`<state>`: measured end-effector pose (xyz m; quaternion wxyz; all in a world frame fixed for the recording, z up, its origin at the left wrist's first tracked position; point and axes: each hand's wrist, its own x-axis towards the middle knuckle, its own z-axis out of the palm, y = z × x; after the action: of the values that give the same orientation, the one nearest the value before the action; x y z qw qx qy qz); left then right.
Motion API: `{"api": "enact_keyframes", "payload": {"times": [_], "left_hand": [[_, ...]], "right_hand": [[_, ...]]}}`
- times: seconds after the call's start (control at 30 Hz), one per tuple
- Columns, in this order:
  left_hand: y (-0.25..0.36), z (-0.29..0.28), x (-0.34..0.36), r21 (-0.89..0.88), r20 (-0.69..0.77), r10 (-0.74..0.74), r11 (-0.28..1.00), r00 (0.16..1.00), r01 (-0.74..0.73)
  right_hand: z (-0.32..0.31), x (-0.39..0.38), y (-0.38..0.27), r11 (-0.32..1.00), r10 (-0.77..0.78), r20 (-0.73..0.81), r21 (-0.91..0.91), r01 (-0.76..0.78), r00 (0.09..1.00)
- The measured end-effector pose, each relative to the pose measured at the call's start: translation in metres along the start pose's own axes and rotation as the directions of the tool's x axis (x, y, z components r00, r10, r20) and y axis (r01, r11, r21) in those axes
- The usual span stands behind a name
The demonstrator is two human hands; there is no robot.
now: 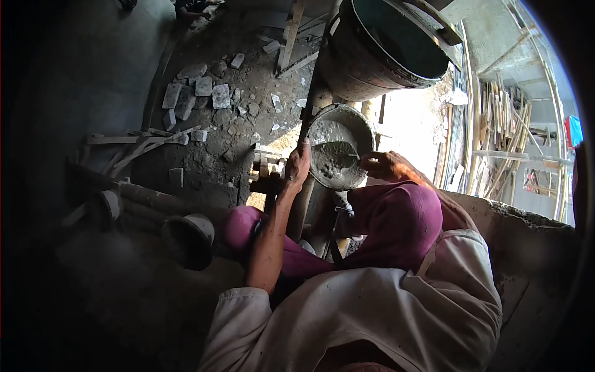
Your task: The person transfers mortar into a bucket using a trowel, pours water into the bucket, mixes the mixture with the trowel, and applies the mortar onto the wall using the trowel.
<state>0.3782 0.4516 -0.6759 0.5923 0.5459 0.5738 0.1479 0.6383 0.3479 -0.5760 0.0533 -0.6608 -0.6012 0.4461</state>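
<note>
Bucket (365,133) sits right in front of the person, just past the knees (412,211), with poles (302,204) running underneath. There's a good bit of wet grey mortar (328,131) inside, lumpy in the middle, and what looks like a trowel (334,148) lying across it. Right hand (389,166) is at the near right rim, fingers curled and, from what I can see, closed on the handle end of the trowel — the handle itself is hidden. Left hand (299,164) rests against the opposite side, up by the rim; can't tell if the fingers hook over it or just brace it.

If you're working mortar like this, I'd lean on that left hand so the bucket doesn't walk on the round poles. Get the blade down the wall and under the lumps, then fold toward the middle; skimming the top probably won't break them. Short strokes too, since slop over the rim is easy to lose.

Watch the elbow room — a big barrel (353,68) stands just beyond the bucket. Further out, bricks (203,86) and rubble (229,152) litter the ground on the left, a couple of dark pails (183,242) sit nearer, and timber (496,118) leans off to the right.
</note>
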Motion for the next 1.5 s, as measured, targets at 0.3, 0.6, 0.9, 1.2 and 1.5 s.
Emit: {"api": "enact_keyframes", "payload": {"times": [0.3,0.6,0.9,1.2,1.5], "left_hand": [[0.018,-0.004,0.000,-0.023,0.020,-0.029,0.999,0.999,0.030],[0.029,0.010,-0.005,-0.034,0.108,-0.040,0.998,0.993,0.044],[-0.002,0.006,0.009,0.036,-0.060,0.009,0.999,0.998,-0.007],[0.006,0.010,0.002,-0.047,-0.053,0.056,0.997,0.997,-0.059],[0.017,0.006,-0.006,-0.034,0.065,-0.037,0.999,0.997,0.039]], "right_hand": [[-0.027,-0.010,-0.011,0.977,0.164,-0.102,-0.122,-0.176,0.981],[0.054,-0.003,0.080,0.595,-0.599,-0.272,-0.780,0.191,0.753],[-0.053,-0.002,-0.014,0.570,-0.263,-0.151,-0.821,0.027,0.953],[-0.013,0.013,0.001,0.877,0.274,0.290,0.317,-0.362,0.917],[-0.006,-0.013,0.000,0.973,0.183,-0.152,-0.111,-0.201,0.971]]}}
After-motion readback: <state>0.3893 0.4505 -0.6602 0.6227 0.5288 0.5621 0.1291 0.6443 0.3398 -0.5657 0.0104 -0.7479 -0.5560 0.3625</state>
